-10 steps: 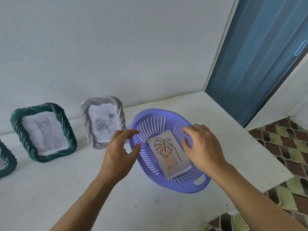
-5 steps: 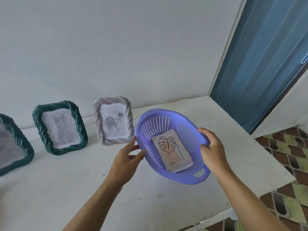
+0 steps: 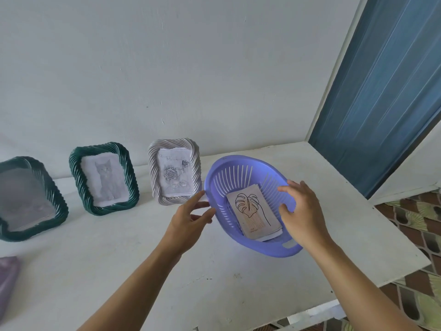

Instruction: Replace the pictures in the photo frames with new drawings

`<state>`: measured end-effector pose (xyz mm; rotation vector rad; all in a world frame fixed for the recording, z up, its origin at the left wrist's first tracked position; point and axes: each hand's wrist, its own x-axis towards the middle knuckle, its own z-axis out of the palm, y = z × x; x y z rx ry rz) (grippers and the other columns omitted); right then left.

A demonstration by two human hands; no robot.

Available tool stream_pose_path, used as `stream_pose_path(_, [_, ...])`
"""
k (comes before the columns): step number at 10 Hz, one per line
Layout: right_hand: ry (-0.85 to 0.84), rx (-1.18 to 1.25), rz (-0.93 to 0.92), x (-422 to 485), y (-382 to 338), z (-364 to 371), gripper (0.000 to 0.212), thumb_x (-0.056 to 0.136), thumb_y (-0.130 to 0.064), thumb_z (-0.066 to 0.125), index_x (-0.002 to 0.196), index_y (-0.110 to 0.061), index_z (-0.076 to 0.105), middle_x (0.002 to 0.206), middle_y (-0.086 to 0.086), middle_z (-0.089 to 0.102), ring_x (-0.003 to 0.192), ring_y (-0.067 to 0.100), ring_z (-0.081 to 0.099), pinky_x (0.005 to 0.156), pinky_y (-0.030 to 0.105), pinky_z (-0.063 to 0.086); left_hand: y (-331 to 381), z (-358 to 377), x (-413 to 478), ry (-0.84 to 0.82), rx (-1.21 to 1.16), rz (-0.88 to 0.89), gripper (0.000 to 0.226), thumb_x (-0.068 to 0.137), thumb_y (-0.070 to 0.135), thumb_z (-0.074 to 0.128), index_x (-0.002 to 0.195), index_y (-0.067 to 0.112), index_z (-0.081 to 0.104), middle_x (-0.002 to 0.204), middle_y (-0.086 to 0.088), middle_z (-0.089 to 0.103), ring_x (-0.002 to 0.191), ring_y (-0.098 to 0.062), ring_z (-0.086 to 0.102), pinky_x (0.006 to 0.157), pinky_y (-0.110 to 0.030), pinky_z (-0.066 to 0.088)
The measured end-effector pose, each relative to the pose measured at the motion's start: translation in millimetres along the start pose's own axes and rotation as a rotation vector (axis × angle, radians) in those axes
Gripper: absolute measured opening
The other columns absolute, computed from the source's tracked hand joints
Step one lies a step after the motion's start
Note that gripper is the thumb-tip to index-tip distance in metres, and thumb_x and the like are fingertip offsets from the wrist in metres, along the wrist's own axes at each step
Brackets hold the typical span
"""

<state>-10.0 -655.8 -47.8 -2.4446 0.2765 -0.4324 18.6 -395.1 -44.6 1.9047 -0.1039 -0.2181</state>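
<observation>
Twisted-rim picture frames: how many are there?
3: dark green frame far left, green cat-drawing frame next, white rose-drawing frame beside the purple plastic basket. More may sit off-view.

Right hand [image 3: 301, 211] off basket [image 3: 241, 159] rim, fingers now spread; left hand [image 3: 188, 218] loosened beside it.

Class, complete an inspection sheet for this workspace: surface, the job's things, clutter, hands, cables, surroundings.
Surface: white table.
Job's things: purple basket holding a stack of drawings, leaf on top; white frame with rose picture; green frame with cat picture; second green frame, picture blurred.
Clutter: purplish object at left edge, unidentifiable.
Hands: left hand open beside basket's left rim; right hand open above its right side; neither holds anything.
Cables: nothing seen.
Surroundings: white wall, blue door, patterned floor tiles.
</observation>
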Motion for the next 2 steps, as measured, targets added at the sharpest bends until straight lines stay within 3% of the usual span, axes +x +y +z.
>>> stream_pose_path(1, [0.047, 0.051, -0.15, -6, -27, 0, 0.027, 0.09, -0.01, 0.064, 0.116, -0.02, 0.067, 0.127, -0.004, 0.063, 0.132, 0.018, 0.048, 0.108, 0.028, 0.035, 2, -20, -13, 0.051, -0.021, 0.012, 0.026, 0.096, 0.031, 0.064, 0.123, 0.032, 0.063, 0.107, 0.006, 0.071, 0.08, -0.009, 0.073, 0.072, -0.025, 0.049])
stream_pose_path(2, [0.056, 0.289, -0.199, -13, -63, -1, 0.015, 0.093, -0.017, 0.066, 0.106, -0.023, 0.07, 0.105, -0.015, 0.07, 0.104, 0.005, 0.062, 0.09, 0.017, 0.045, 2, -49, -31, 0.128, -0.065, 0.062, 0.008, 0.097, 0.026, 0.064, 0.1, 0.023, 0.07, 0.091, -0.001, 0.073, 0.075, -0.016, 0.072, 0.07, -0.025, 0.048])
